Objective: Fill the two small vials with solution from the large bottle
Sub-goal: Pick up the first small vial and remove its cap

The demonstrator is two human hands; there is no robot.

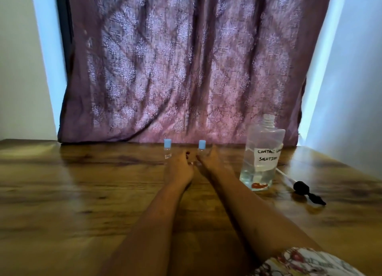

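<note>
Two small clear vials with light-blue caps stand upright at the far edge of the wooden table (82,193), in front of the curtain: the left vial (167,150) and the right vial (201,146). The large clear bottle (262,151), uncapped and hand-labelled as contact lens solution, stands to their right with a little liquid in its bottom. My left hand (179,167) lies between the vials with its fingers loosely curled and holds nothing. My right hand (210,160) is cupped at the right vial's base, thumb and fingers apart on either side. That hand hides the vial's lower part.
A dropper (299,188) with a black bulb lies on the table right of the bottle, its thin tube pointing toward the bottle. A purple patterned curtain (186,69) hangs behind the table's far edge. White walls flank both sides.
</note>
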